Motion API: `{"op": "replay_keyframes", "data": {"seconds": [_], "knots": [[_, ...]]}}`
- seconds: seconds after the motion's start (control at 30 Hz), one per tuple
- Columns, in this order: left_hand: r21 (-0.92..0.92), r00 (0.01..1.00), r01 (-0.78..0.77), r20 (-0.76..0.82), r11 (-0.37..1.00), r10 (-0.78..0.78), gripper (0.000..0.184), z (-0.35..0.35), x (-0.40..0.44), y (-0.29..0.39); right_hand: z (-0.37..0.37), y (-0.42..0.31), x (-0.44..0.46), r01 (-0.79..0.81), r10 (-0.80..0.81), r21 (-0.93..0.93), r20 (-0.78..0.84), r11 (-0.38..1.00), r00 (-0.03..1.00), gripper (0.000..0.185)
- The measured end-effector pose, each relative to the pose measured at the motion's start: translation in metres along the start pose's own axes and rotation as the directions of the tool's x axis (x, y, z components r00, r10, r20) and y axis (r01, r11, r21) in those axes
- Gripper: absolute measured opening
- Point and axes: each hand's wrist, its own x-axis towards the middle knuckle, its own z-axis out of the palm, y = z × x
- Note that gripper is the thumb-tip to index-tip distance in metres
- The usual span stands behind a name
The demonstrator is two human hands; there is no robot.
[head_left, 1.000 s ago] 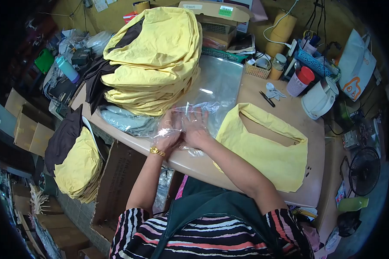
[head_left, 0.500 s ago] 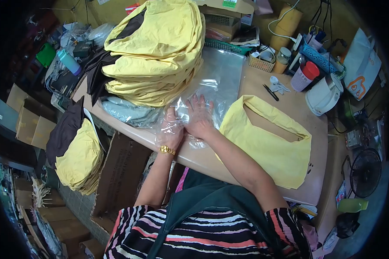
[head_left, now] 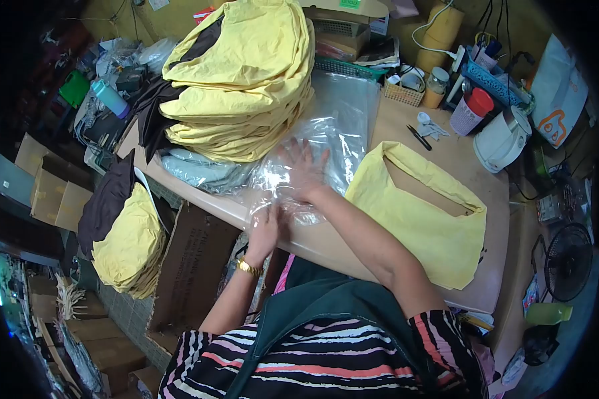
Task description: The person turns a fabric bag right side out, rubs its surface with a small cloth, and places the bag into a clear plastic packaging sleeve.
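Spread fingers of my right hand point(head_left: 304, 171) press on a clear, wrinkled plastic bag point(head_left: 273, 179) near the table's front edge. My left hand point(head_left: 265, 229), with a gold watch at the wrist, is at the bag's near end; its fingers are curled around the plastic. Flat clear plastic sheets point(head_left: 353, 100) lie behind. A yellow cloth bag point(head_left: 419, 219) with a wide handle opening is laid flat to the right. On the left stands a tall stack of folded yellow cloth bags point(head_left: 239, 86), with wrapped grey-blue cloth point(head_left: 206, 169) at its foot.
A black pen point(head_left: 419, 137), a red and pink cup point(head_left: 472, 112), a white kettle point(head_left: 502, 139) and a wicker basket point(head_left: 403, 92) stand along the back right. An open carton point(head_left: 193, 266) and another yellow and brown pile point(head_left: 123, 239) are below at left.
My left hand has drawn back toward the table's front edge. My right hand has stayed on the plastic with its fingers spread. The view has shifted slightly.
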Motion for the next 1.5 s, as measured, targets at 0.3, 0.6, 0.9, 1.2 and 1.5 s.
{"op": "replay_keyframes", "data": {"seconds": [0.3, 0.6, 0.9, 1.2, 1.5], "knots": [[-0.673, 0.94, 0.34, 0.264, 0.657, -0.216, 0.029, -0.201, 0.0, 0.094, -0.014, -0.005, 0.032, -0.07, 0.066, 0.017, 0.185, 0.997, 0.981, 0.103], [-0.311, 0.471, 0.049, -0.831, 0.949, -0.296, 0.022, -0.371, -0.041, 0.005, -0.006, -0.003, 0.024, 0.073, -0.071, 0.32, -0.016, 0.945, 0.997, 0.084], [0.024, 0.915, -0.395, 0.101, 0.918, 0.391, 0.016, -0.207, 0.033, 0.132, -0.101, 0.003, -0.122, -0.118, -0.397, 0.972, 0.028, -0.203, 0.917, 0.044], [-0.056, 0.767, -0.582, 0.295, 0.812, 0.57, 0.025, -0.052, 0.067, 0.21, -0.045, 0.127, -0.214, 0.086, 0.271, 0.984, -0.127, 0.157, 0.954, 0.022], [-0.415, 0.791, -0.372, 0.326, 0.83, 0.518, 0.025, 0.026, 0.091, 0.179, -0.069, 0.141, -0.239, 0.092, 0.411, 0.613, -0.625, 0.785, 0.664, 0.012]]}}
